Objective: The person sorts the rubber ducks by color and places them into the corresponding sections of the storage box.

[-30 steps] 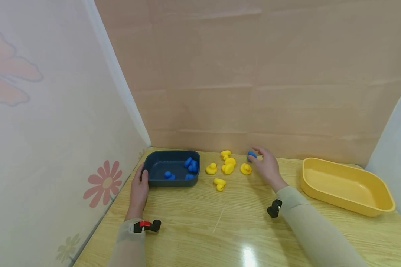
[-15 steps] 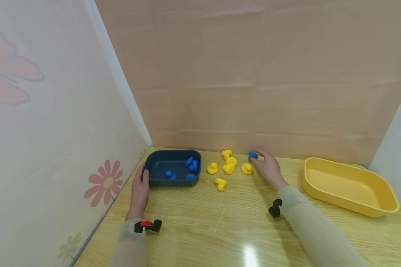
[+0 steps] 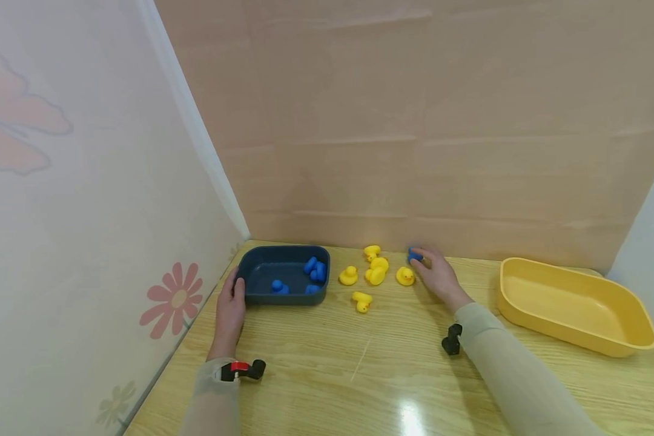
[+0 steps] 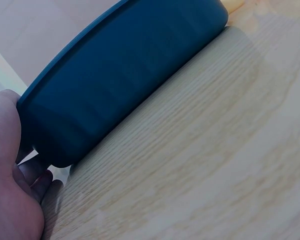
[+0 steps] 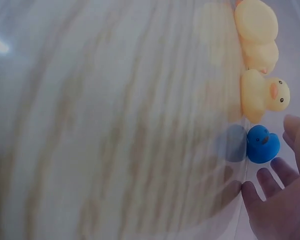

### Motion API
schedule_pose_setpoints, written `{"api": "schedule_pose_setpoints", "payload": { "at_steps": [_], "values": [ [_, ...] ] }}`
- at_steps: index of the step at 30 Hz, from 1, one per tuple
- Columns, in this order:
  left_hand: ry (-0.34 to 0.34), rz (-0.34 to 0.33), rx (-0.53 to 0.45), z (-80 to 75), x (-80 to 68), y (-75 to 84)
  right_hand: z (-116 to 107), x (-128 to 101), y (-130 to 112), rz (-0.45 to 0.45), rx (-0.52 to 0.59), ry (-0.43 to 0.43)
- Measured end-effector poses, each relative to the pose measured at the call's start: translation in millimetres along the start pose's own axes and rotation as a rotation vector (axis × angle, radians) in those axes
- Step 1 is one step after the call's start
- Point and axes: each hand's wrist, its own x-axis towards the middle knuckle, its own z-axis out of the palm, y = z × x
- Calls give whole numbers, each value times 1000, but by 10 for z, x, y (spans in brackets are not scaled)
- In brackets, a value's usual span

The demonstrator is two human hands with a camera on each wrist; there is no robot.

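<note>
No writing or brand mark can be read on anything in these views. The blue duck (image 3: 413, 255) sits near the far edge of the table (image 3: 370, 369), close to the back wall, and the right hand (image 3: 438, 275) has its fingertips curled about it; in the head view they seem to pinch it, while the right wrist view shows the blue duck (image 5: 262, 144) resting on the wood with the fingers (image 5: 270, 181) spread just beside it and a small gap, so whether it is truly grasped cannot be told. The left hand (image 3: 230, 306) lies at the left side of the table and grips the near left end of the dark blue tray (image 3: 253, 295), thumb over its rim. The left wrist view shows only that tray's outer wall (image 4: 125, 80) with the hand (image 4: 12, 195) curled round its corner, while the head view alone shows the blue ducks (image 3: 313, 270) lying inside it. Between tray and right hand, yellow ducks (image 3: 378, 270) are scattered near the far edge; one yellow duck (image 3: 405, 277) stands just beside the blue one. A yellow tray (image 3: 578, 303) sits near the right edge, well apart from the hands
</note>
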Motion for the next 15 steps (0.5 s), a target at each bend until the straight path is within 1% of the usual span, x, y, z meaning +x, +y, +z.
{"api": "schedule_pose_setpoints", "payload": {
  "at_steps": [4, 8, 15],
  "values": [
    [-1, 3, -8, 8, -11, 28, -16, -9, -13, 3, 6, -41],
    [-4, 2, -10, 3, -11, 30, -24, -4, -27, 26, 9, -79],
    [-2, -17, -6, -1, 3, -1, -9, 11, -6, 31, -2, -97]
  ]
}}
